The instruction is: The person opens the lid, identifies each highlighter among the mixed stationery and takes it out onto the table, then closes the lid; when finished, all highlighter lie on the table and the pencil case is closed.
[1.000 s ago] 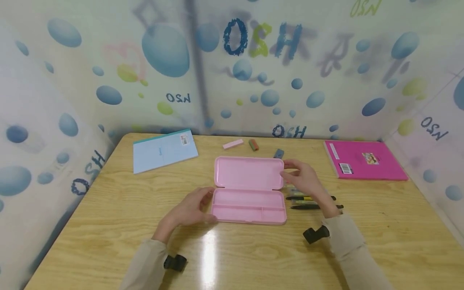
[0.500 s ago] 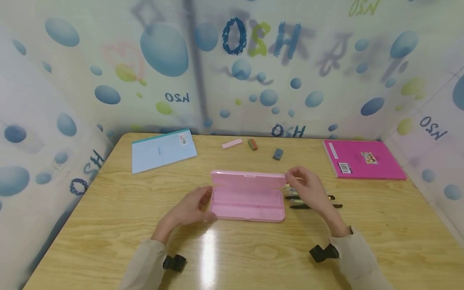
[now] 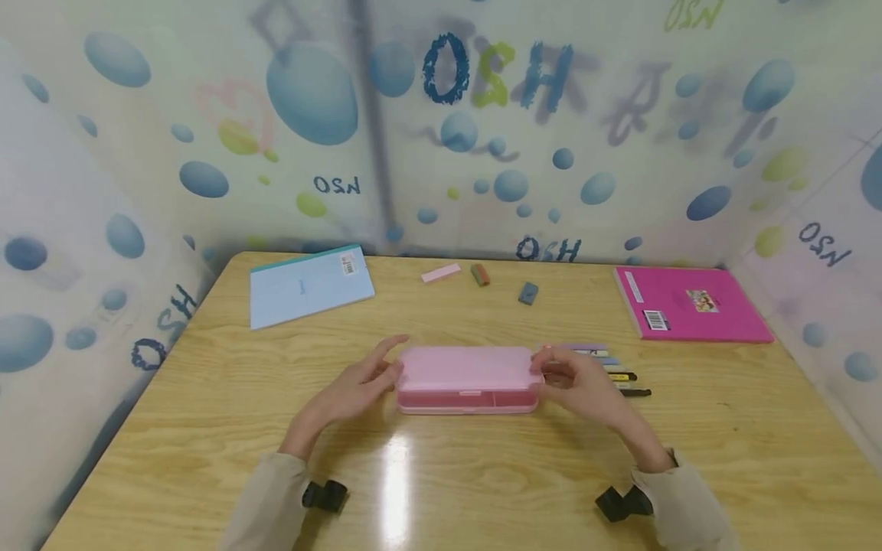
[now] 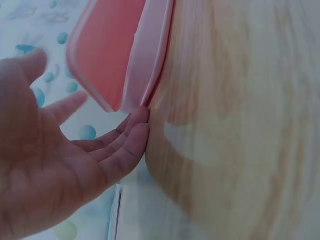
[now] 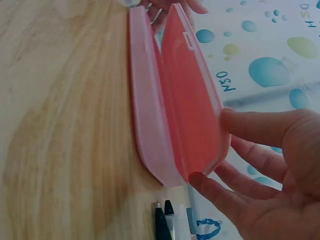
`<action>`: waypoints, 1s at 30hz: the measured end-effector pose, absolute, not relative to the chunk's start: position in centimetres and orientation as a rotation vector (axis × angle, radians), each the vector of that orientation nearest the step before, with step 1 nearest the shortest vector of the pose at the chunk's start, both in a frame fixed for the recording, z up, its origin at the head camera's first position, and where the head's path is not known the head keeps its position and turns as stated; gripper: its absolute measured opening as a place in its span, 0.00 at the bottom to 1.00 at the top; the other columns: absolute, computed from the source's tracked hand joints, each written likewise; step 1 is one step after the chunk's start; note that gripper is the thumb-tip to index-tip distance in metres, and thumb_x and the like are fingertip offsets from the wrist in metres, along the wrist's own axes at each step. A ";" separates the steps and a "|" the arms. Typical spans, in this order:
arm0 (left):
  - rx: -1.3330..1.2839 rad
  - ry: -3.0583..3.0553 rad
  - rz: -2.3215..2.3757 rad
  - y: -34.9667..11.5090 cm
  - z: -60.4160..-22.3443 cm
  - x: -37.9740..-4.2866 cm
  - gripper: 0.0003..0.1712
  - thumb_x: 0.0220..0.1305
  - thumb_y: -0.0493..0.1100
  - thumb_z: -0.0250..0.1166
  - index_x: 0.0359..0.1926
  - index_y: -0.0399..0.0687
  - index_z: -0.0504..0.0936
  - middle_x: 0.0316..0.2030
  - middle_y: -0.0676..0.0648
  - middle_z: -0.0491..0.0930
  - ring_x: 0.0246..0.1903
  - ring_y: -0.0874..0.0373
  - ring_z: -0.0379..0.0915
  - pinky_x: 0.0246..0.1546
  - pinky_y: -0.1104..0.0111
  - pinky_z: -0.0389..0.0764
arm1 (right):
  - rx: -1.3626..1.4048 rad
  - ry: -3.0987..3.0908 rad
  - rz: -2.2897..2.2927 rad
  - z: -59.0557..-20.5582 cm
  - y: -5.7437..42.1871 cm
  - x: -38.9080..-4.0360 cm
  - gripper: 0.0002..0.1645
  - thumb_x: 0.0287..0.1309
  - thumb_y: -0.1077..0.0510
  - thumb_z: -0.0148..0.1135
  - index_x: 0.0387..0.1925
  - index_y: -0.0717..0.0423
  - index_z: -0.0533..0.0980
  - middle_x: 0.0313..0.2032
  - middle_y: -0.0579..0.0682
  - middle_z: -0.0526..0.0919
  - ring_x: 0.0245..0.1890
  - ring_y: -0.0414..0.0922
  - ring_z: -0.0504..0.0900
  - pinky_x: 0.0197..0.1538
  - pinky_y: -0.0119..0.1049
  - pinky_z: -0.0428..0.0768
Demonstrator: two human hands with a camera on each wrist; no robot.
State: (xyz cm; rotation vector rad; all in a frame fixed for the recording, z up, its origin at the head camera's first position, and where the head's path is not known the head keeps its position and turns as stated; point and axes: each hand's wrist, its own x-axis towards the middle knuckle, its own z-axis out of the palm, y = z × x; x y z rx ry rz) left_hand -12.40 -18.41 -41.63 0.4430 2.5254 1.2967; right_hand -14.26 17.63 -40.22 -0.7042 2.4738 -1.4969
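A pink plastic pencil case [image 3: 468,369] lies on the wooden table, its lid tilted partway down over the base. My right hand [image 3: 584,387] holds the lid's right end between thumb and fingers. In the right wrist view, the thumb [image 5: 260,127] lies on the lid's edge. My left hand [image 3: 351,394] is at the case's left end, fingers extended. Its fingertips [image 4: 138,120] touch the base's corner in the left wrist view, with the thumb and index finger spread apart. A divider shows in the gap under the lid.
Several pens [image 3: 623,376] lie right of the case, partly behind my right hand. Farther back are a pink strip-shaped block [image 3: 441,273], a green-and-orange piece [image 3: 480,275] and a dark blue sharpener-like piece [image 3: 528,293]. A blue notebook [image 3: 310,289] and a magenta notebook [image 3: 692,304] flank them.
The lid has swung from lying fully back to leaning low over the base. My right hand has come forward and down with it. The left hand's fingers have spread slightly.
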 end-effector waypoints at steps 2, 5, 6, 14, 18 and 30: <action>0.506 2.549 1.265 -18.4 -41.9 -12.4 0.35 0.68 0.54 0.58 0.71 0.50 0.58 0.51 0.39 0.77 0.47 0.49 0.76 0.48 0.57 0.77 | -0.724 2.517 -1.446 -40.5 17.4 -14.2 0.11 0.52 0.66 0.69 0.39 0.61 0.79 0.48 0.60 0.79 0.49 0.55 0.79 0.50 0.43 0.80; 0.569 2.597 1.231 -18.4 -42.2 -12.4 0.37 0.61 0.51 0.67 0.67 0.45 0.64 0.48 0.40 0.78 0.45 0.52 0.77 0.46 0.61 0.79 | -0.760 2.606 -1.339 -40.8 17.2 -14.1 0.12 0.50 0.67 0.70 0.38 0.62 0.80 0.49 0.62 0.79 0.51 0.59 0.77 0.49 0.44 0.80; 0.567 2.611 1.234 -18.3 -42.3 -12.4 0.37 0.60 0.51 0.68 0.66 0.45 0.66 0.48 0.41 0.79 0.44 0.52 0.77 0.45 0.63 0.79 | -0.770 2.637 -1.299 -40.8 17.2 -14.0 0.12 0.50 0.67 0.71 0.38 0.62 0.80 0.49 0.63 0.79 0.53 0.60 0.77 0.48 0.45 0.80; 0.577 2.648 1.235 -18.2 -42.2 -12.1 0.27 0.59 0.45 0.69 0.59 0.48 0.73 0.45 0.42 0.79 0.43 0.52 0.77 0.44 0.62 0.80 | -0.751 2.744 -1.123 -40.5 16.5 -13.7 0.15 0.47 0.67 0.72 0.40 0.65 0.81 0.54 0.66 0.76 0.57 0.62 0.73 0.49 0.44 0.80; 0.576 2.647 1.231 -18.0 -42.1 -12.1 0.25 0.60 0.44 0.68 0.58 0.49 0.74 0.43 0.43 0.79 0.42 0.52 0.77 0.44 0.61 0.80 | -0.700 2.780 -1.072 -40.5 16.5 -13.5 0.16 0.46 0.68 0.72 0.41 0.63 0.82 0.54 0.64 0.77 0.56 0.60 0.74 0.49 0.44 0.79; 0.355 2.634 1.241 -17.4 -41.7 -11.7 0.22 0.56 0.43 0.71 0.52 0.54 0.77 0.38 0.49 0.78 0.37 0.56 0.74 0.40 0.63 0.76 | -0.670 2.766 -1.049 -40.6 15.9 -13.3 0.13 0.47 0.67 0.72 0.38 0.58 0.82 0.55 0.63 0.76 0.56 0.59 0.75 0.52 0.45 0.78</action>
